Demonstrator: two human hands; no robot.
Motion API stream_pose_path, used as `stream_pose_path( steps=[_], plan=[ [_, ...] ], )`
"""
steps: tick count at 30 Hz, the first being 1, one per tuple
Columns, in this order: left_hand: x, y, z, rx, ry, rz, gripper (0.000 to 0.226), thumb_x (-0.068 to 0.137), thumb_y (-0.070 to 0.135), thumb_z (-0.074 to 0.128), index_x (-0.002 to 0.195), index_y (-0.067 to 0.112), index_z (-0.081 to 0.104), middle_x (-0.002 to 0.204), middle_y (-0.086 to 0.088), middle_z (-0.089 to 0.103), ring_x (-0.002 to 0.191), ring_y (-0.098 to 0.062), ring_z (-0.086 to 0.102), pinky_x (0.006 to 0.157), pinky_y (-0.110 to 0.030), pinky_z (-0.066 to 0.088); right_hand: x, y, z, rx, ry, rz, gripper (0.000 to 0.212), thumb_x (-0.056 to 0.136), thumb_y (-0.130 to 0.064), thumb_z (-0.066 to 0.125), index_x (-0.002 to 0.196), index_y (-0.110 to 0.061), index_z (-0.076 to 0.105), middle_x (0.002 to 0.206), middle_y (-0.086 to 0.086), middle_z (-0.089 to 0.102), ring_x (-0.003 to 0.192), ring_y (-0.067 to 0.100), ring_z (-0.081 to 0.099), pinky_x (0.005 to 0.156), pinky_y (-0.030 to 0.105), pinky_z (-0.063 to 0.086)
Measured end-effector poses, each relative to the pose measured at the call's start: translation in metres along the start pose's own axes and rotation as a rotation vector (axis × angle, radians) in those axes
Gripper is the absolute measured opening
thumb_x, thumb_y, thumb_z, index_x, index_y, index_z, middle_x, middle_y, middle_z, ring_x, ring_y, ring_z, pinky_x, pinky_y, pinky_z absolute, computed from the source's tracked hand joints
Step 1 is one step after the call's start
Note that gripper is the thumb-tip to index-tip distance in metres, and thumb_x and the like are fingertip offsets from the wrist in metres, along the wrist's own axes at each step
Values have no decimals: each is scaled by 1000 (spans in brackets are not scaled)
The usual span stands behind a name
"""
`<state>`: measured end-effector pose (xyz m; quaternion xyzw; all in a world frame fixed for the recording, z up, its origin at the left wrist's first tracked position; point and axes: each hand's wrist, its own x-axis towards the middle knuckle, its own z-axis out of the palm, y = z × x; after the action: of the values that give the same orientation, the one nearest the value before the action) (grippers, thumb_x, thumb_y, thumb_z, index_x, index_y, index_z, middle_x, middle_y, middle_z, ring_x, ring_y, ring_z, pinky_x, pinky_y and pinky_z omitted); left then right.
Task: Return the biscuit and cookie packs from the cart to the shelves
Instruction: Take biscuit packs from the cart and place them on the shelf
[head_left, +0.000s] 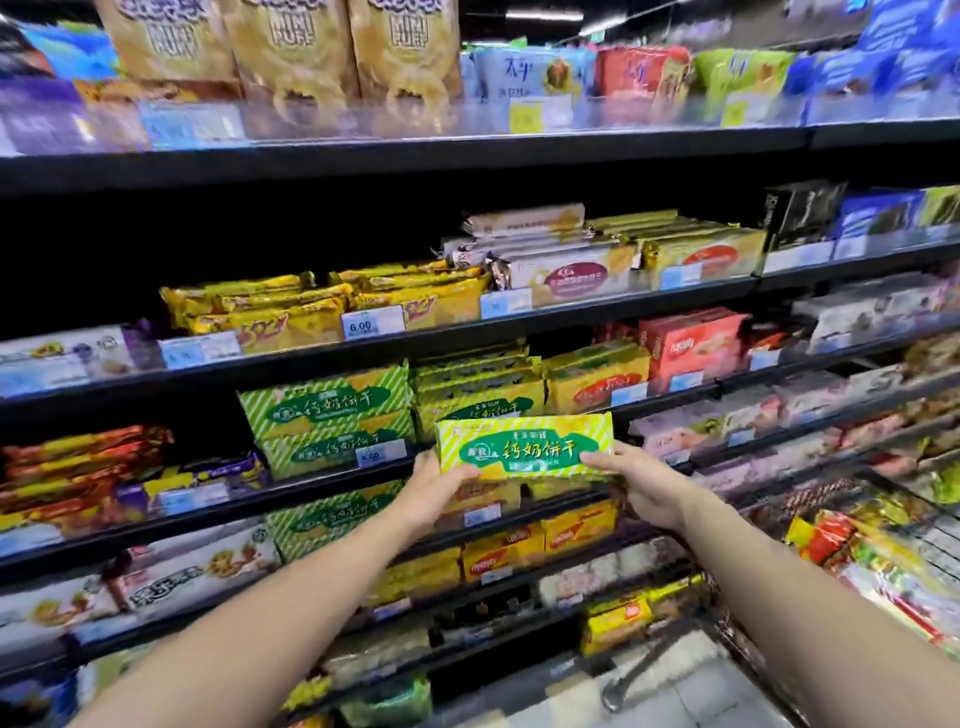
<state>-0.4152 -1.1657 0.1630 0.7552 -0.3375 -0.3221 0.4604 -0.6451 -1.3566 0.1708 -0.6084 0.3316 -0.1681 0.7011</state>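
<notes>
I hold a yellow and green striped biscuit pack (524, 447) in front of the shelves, label facing me. My left hand (434, 486) grips its left end and my right hand (641, 486) grips its right end. Directly behind it, on the shelf (332, 475), lie stacks of the same green striped biscuit packs (327, 415), some flat and some facing out. The cart (878, 540) stands at the lower right with several colourful snack packs inside.
Black shelf boards run across the whole view, packed with biscuit and cookie packs and price tags. Yellow packs (291, 312) lie one shelf above, red boxes (691, 343) to the right. Large tan bags (291, 47) fill the top shelf.
</notes>
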Motion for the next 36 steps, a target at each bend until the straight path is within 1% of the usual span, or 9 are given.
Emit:
stream_pose_path(
  steps=[2, 6, 9, 13, 23, 27, 30, 34, 36],
  plan=[
    [-2, 5, 6, 31, -1, -7, 108, 69, 68, 65, 153, 11, 27, 160, -6, 23, 144, -24, 34, 121, -45, 27, 7, -5, -13, -57, -58, -29, 42, 90, -15, 69, 130, -7, 62, 128, 9, 69, 121, 24, 62, 110, 37, 41],
    [-3, 12, 20, 140, 59, 62, 57, 87, 48, 73, 127, 32, 35, 145, -6, 39, 131, -20, 46, 119, -42, 32, 24, -12, -41, -139, -134, -71, 46, 88, -9, 72, 133, -10, 60, 127, 7, 70, 120, 19, 62, 106, 31, 40],
    [-9, 19, 34, 269, 137, 127, 59, 91, 40, 72, 139, 26, 42, 136, -3, 44, 128, -17, 45, 117, -34, 31, 32, -14, -56, -187, -162, -108, 52, 84, -7, 76, 133, -13, 59, 121, 4, 73, 119, 19, 64, 107, 31, 41],
    [-12, 28, 48, 297, 277, 109, 52, 89, 32, 75, 132, 15, 51, 127, -6, 53, 121, -21, 54, 108, -33, 40, 44, -20, -64, -307, -161, -176, 50, 78, -12, 84, 123, -22, 66, 106, -6, 77, 97, 5, 72, 76, 14, 50],
    [25, 48, 34, 438, 459, 144, 64, 93, 27, 71, 144, 1, 42, 148, -18, 44, 139, -30, 41, 117, -37, 31, 96, -50, -50, -431, -75, -367, 47, 72, -11, 89, 103, -38, 67, 90, -25, 75, 86, -11, 67, 65, 1, 46],
    [54, 54, 25, 365, 541, 157, 54, 90, 22, 75, 133, 3, 49, 130, -15, 58, 125, -31, 55, 105, -37, 43, 121, -67, -43, -472, -58, -418, 55, 75, -9, 88, 120, -31, 65, 93, -16, 76, 74, -7, 69, 59, 7, 47],
    [74, 50, 21, 394, 615, 146, 46, 89, 30, 74, 119, 1, 52, 108, -13, 60, 105, -36, 59, 80, -38, 47, 143, -73, -39, -497, -39, -445, 50, 76, -10, 86, 119, -25, 66, 80, -15, 75, 65, 1, 65, 52, 18, 48],
    [90, 48, 16, 372, 702, 149, 57, 89, 32, 75, 126, -4, 49, 84, -7, 52, 79, -23, 56, 66, -33, 36, 165, -85, -31, -552, -7, -415, 47, 74, -19, 89, 113, -13, 65, 103, 7, 74, 96, 26, 71, 88, 48, 58],
    [96, 50, 11, 381, 727, 124, 64, 90, 34, 73, 132, -6, 46, 82, -1, 48, 67, -11, 46, 56, -27, 30, 176, -90, -26, -553, 20, -382, 47, 72, -21, 91, 109, -4, 66, 104, 14, 73, 98, 31, 70, 91, 50, 57]
  ],
)
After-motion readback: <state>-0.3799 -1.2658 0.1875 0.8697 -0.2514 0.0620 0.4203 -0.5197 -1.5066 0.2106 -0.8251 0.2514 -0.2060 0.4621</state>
